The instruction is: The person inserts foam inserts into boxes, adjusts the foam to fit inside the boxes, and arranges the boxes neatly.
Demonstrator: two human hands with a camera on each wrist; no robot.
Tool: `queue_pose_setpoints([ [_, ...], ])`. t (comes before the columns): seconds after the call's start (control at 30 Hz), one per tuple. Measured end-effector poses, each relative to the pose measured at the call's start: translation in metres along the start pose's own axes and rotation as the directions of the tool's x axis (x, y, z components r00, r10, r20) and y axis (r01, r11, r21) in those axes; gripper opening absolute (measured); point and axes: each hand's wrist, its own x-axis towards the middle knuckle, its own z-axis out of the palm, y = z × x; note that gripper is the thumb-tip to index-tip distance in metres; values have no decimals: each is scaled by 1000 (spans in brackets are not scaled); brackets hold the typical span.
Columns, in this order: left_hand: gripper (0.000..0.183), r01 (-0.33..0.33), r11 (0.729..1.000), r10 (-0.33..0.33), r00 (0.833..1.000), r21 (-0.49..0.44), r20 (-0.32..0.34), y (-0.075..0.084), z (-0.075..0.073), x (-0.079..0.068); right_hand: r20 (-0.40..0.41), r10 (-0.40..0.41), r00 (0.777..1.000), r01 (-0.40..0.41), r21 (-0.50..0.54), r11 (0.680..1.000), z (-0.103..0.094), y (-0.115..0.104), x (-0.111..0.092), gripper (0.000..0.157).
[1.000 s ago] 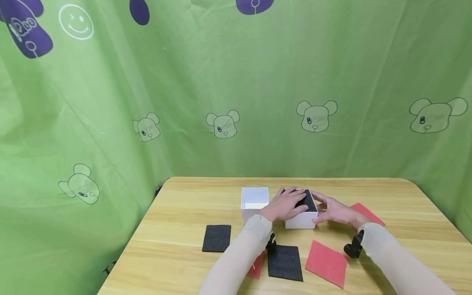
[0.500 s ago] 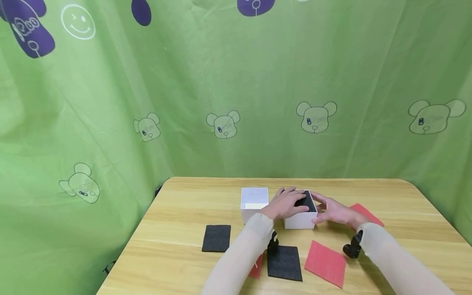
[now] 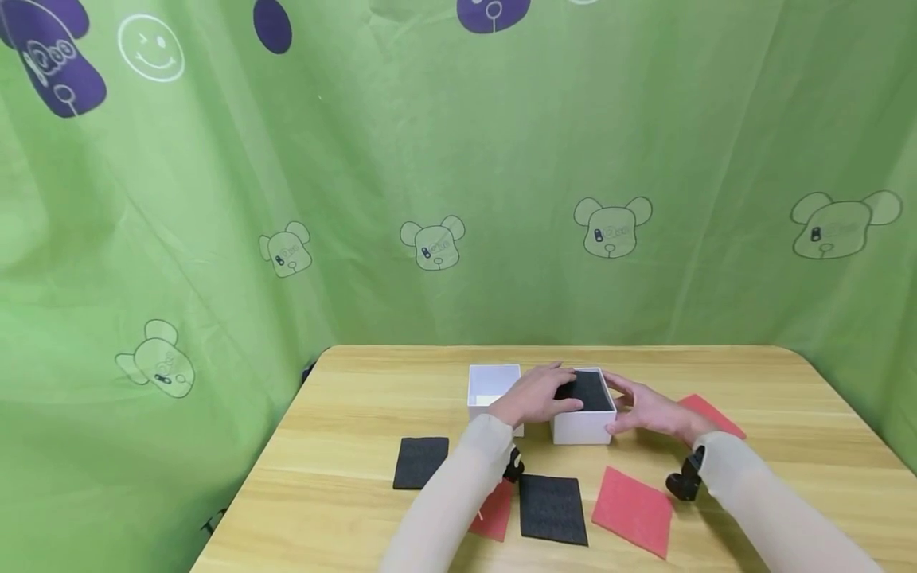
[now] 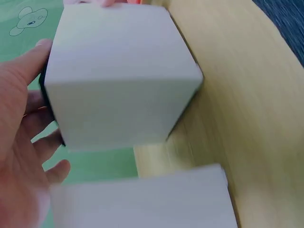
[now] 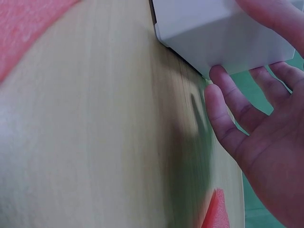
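A white open-topped box [image 3: 583,430] stands on the table with a black foam sheet [image 3: 591,391] level with its rim. My left hand [image 3: 536,395] lies at the left edge of that box, fingers loosely extended and touching the sheet; in the left wrist view the thumb and fingers spread along the box's top side. Against the box's right side, my right hand [image 3: 650,410] steadies it, thumb near the front corner and other fingers along the side and back. A second white box [image 3: 494,382] stands just left, partly hidden behind my left hand, its visible inside white.
Closer to me lie a black square sheet [image 3: 421,463], another black sheet [image 3: 553,509], a red sheet [image 3: 634,511] and a red sheet [image 3: 494,513] partly under my left forearm. One more red sheet [image 3: 712,415] lies behind my right wrist. A green curtain [image 3: 501,159] hangs beyond the table.
My left hand has slid left across the box's top, uncovering more of the black foam sheet. My right hand stays at the box's right side.
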Motion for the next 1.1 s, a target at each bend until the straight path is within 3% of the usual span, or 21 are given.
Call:
queue_pose_setpoints([
  [0.4,57,-7,995,9,1000,95,-19,-6,-3,-10,-2,8,1000,-8,9,1000,1,4,-1,97],
  [0.67,55,5,999,-4,999,50,-33,-8,-5,-11,1,12,1000,-12,22,1000,1,5,1,97],
  [1.1,53,37,999,-37,999,-1,21,-5,-9,-6,22,-18,1000,17,37,999,-2,4,2,96],
])
